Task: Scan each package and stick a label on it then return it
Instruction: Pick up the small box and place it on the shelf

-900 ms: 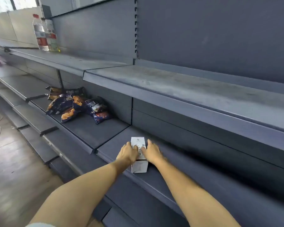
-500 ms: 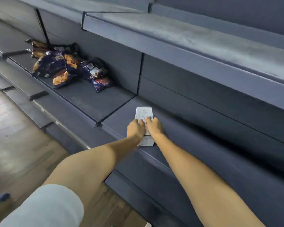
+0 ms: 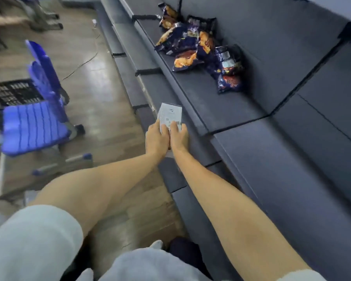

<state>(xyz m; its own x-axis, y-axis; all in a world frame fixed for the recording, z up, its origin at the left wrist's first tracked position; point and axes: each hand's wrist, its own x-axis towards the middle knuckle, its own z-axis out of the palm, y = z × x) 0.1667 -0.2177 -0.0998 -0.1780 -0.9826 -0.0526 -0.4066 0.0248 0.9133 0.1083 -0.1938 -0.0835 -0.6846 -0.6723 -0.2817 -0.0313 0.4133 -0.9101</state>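
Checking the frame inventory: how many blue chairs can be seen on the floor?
1. The blue chair stands on the wooden floor left of the shelving, its back beside a black crate. Further chairs may lie outside the frame.

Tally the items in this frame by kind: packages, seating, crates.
White box, held by the left hand and right hand: 1
Snack bags on the shelf: pile overlaps, about 6
Blue chair: 1
Black crate: 1
Total: about 9
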